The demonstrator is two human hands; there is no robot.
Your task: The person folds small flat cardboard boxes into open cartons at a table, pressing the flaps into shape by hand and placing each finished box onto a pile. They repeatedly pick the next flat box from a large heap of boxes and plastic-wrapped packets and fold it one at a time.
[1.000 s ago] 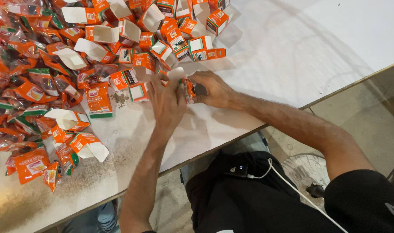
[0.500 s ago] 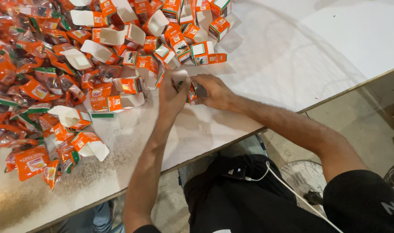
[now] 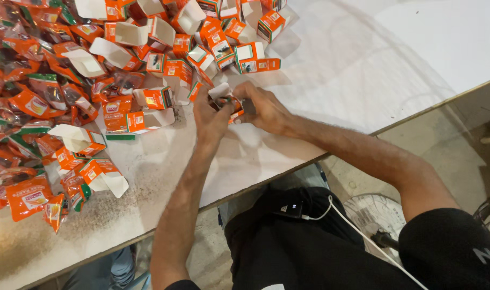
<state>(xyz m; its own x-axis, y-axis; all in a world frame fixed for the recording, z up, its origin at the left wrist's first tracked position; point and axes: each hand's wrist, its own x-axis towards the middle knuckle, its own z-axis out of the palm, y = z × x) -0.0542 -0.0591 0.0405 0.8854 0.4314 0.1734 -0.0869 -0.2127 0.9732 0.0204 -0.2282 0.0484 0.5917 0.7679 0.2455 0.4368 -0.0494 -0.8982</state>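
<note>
Both hands meet over the white table (image 3: 331, 80) on one small orange and white carton (image 3: 227, 100). My left hand (image 3: 210, 115) grips its left side, and the open white flap sticks up between the fingers. My right hand (image 3: 263, 107) holds the right side, fingers curled around it. What is inside the carton is hidden by the fingers. A heap of similar open cartons (image 3: 164, 59) lies just beyond the hands.
Many orange foil sachets (image 3: 30, 102) cover the left of the table. Loose open cartons (image 3: 102, 177) lie near the front edge. A closed carton (image 3: 255, 59) stands behind my right hand. A fan (image 3: 376, 217) is on the floor below the table edge.
Both hands with the carton have stayed together at the same spot; the fingers have shifted on the carton and its white flap now stands up.
</note>
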